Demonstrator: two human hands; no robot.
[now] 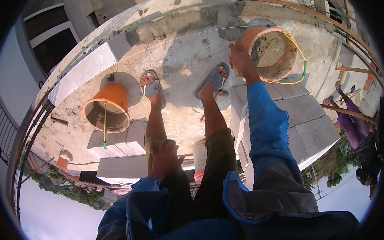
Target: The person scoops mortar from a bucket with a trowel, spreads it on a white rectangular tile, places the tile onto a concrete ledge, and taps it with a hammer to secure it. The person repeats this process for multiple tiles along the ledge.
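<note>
My left hand [163,158] lies on my left knee with its fingers spread, holding nothing. Beside the left rim of an orange bucket [245,37], my right hand [241,59] is closed. A pale edge shows past its fingers, but what it grips is too small and covered to name. Grey wet mortar [269,48] partly fills that bucket, whose yellow wire handle with a green grip hangs over its right side. Off to the left, a second orange bucket [119,95] leans toward me, with grey residue inside.
Stacks of light grey blocks stand at right [302,109] and left [122,166]. A long pale block [88,67] sits on the wall edge, with a taut string [182,38] nearby. My sandalled feet are on rough concrete. Another person [362,134] is at far right beside metal railings.
</note>
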